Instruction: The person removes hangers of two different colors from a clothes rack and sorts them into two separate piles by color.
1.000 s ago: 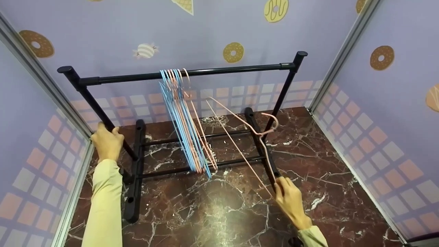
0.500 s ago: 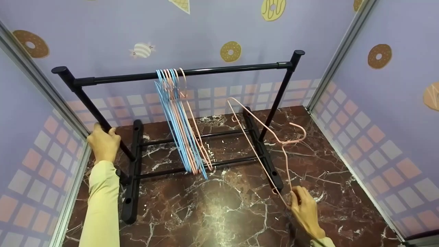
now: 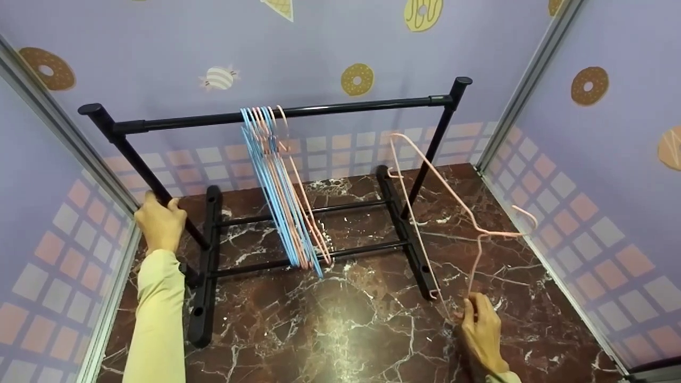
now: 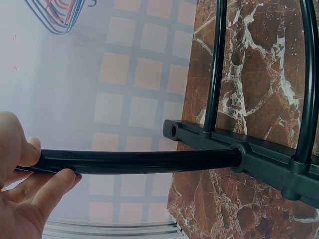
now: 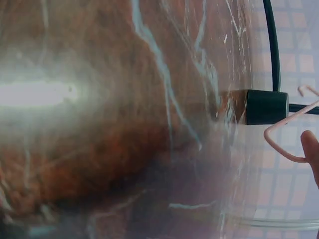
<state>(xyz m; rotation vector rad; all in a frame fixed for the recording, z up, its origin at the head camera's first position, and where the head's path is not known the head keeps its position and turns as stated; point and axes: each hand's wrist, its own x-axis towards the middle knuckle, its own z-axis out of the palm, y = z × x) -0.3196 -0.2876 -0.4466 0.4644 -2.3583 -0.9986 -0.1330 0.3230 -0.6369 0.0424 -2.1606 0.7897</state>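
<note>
1. I count one black rack [image 3: 298, 111], one loose pink hanger [image 3: 441, 186] and a tight bunch [image 3: 279, 186] of blue and pink hangers on the rail – too packed for me to count singly.
2. My left hand [image 3: 158, 223] wraps the rack's left post [image 4: 139, 162], fingers and thumb curled round it.
3. My right hand [image 3: 481, 332] pinches the lower corner of the loose hanger, low over the floor [image 3: 340, 330] just right of the rack's right foot [image 3: 407, 234]; the hanger tilts up and away, hook pointing right, clear of the rail.
4. The floor is glossy red-brown marble with white veins – light glares off it.
5. Lilac walls [image 3: 175, 48] on three sides carry doughnut prints [image 3: 362, 80] and a band of pink and white squares.
6. The hangers are thin wire; the rack is round black tubing with two low crossbars.
</note>
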